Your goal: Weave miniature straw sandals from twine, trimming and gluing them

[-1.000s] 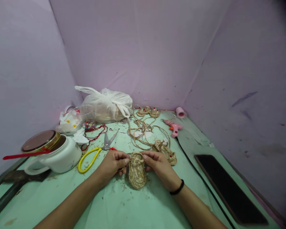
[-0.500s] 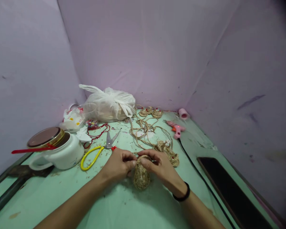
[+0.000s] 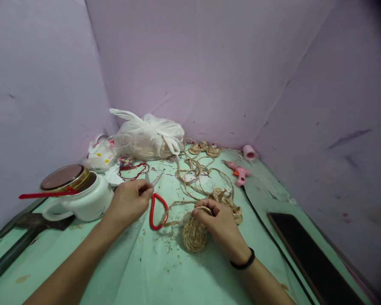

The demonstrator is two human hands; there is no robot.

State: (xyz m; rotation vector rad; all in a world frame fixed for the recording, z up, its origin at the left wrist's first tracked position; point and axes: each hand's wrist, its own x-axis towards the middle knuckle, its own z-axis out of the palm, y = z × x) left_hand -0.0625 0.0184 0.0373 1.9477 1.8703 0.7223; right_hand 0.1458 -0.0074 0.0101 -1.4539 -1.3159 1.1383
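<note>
My left hand [image 3: 129, 202] pinches the scissors [image 3: 151, 215] around their pivot, covering the yellow handle. The red handle loop shows to the right of my fingers, and the blades point away, spread apart. Between the thumb and fingers of my right hand [image 3: 218, 222] is the top of an oval coil of jute rope [image 3: 194, 236]. A strand of the rope [image 3: 177, 203] loops from the coil toward the red handle and back. Just behind my right hand lies another braided jute piece [image 3: 233, 205] with white beads.
A pink glue gun [image 3: 239, 171] with a black cord lies at the right, near a dark phone [image 3: 307, 254]. At left stand a white mug [image 3: 93, 203] and a hammer [image 3: 22, 243]. A tied plastic bag [image 3: 149, 135] rests against the back wall.
My left hand has left the jute coil and moved left onto the scissors, whose red handle is now uncovered. My right hand still holds the coil.
</note>
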